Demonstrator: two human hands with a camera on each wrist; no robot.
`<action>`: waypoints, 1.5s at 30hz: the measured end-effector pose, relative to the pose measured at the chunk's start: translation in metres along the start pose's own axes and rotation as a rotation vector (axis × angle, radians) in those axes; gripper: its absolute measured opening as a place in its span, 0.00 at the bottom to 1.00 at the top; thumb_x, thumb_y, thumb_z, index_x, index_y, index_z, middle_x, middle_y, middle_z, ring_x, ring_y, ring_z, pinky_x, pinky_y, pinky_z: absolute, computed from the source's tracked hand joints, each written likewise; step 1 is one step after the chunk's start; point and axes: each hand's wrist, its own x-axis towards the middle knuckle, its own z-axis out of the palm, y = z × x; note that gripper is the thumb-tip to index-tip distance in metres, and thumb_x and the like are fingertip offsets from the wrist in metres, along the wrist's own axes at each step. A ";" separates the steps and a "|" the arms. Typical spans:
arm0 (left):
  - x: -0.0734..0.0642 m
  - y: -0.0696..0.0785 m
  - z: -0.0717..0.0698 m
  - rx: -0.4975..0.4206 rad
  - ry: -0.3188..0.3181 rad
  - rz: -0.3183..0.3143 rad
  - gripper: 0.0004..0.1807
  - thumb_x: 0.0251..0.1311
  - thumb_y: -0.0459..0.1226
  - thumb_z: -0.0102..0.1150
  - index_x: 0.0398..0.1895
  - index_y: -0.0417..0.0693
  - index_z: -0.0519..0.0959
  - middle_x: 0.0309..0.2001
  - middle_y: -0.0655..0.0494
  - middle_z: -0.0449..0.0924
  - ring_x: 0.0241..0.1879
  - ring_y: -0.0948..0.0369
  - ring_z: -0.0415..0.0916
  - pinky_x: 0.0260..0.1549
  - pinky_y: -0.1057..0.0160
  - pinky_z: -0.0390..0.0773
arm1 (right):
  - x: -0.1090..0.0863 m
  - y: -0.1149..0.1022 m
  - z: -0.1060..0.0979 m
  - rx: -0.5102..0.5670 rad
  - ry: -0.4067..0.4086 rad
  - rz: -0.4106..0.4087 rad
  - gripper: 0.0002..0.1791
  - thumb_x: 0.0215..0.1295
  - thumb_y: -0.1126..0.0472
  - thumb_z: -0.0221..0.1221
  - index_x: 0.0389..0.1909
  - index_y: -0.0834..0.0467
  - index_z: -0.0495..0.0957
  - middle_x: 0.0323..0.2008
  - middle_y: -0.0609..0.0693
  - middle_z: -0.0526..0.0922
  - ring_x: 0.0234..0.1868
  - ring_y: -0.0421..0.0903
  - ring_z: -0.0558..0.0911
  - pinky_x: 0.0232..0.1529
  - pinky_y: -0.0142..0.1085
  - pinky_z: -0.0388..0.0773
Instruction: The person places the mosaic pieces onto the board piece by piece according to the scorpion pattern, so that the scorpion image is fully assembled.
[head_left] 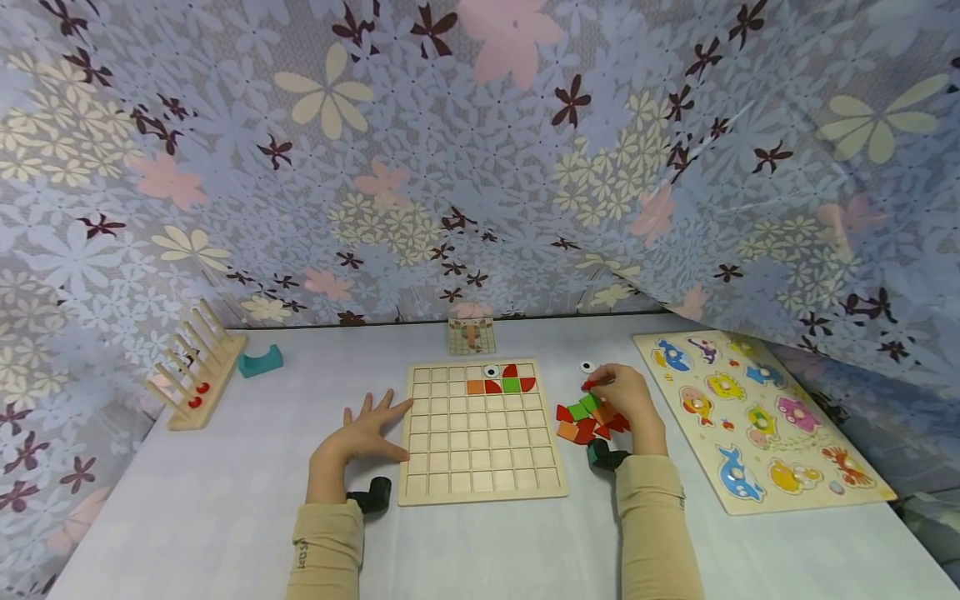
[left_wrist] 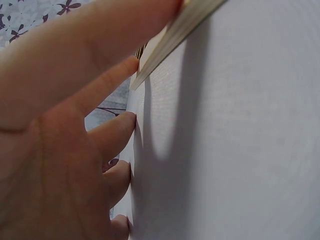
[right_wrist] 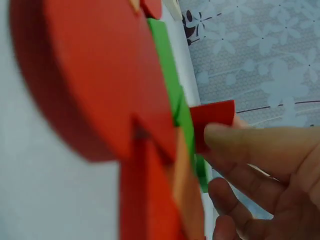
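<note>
A wooden grid board (head_left: 480, 458) lies on the table between the hands. My left hand (head_left: 362, 435) has its fingers spread, with thumb and index fingertip at the board's left edge. Along the board's upper right sit an orange square (head_left: 476, 387), a green square (head_left: 511, 385), a white eye piece (head_left: 491, 372) and several red rounded pieces. To the right of the board, my right hand (head_left: 628, 396) pinches a small red piece (right_wrist: 217, 115) between thumb and fingers. Under and beside that hand lies a loose pile of red, green (head_left: 578, 412) and orange (head_left: 567, 431) pieces.
Another eye piece (head_left: 587, 367) lies behind the pile. A pattern card (head_left: 472, 337) stands behind the board. At far right is a sea-animal puzzle board (head_left: 708, 417); at far left, a peg rack (head_left: 206, 379) with red beads and a teal curved block (head_left: 259, 362).
</note>
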 end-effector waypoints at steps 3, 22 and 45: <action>-0.001 0.001 0.000 0.003 -0.004 0.003 0.51 0.40 0.42 0.72 0.70 0.50 0.57 0.72 0.38 0.37 0.68 0.37 0.22 0.58 0.32 0.22 | -0.001 -0.003 -0.002 0.001 -0.006 -0.012 0.11 0.59 0.66 0.57 0.42 0.65 0.77 0.40 0.61 0.78 0.40 0.54 0.73 0.40 0.40 0.75; -0.001 -0.002 -0.001 -0.044 0.019 0.044 0.52 0.35 0.48 0.74 0.69 0.54 0.60 0.72 0.38 0.39 0.68 0.37 0.21 0.56 0.33 0.17 | 0.002 -0.034 0.011 0.433 -0.081 -0.092 0.24 0.58 0.73 0.49 0.58 0.70 0.66 0.36 0.58 0.66 0.32 0.43 0.83 0.38 0.35 0.81; -0.001 -0.001 -0.002 -0.006 0.012 0.005 0.51 0.39 0.42 0.73 0.70 0.50 0.58 0.72 0.38 0.38 0.68 0.37 0.23 0.58 0.32 0.22 | -0.009 -0.063 0.039 0.315 -0.171 -0.247 0.16 0.58 0.69 0.59 0.49 0.67 0.75 0.39 0.61 0.78 0.38 0.53 0.77 0.39 0.45 0.76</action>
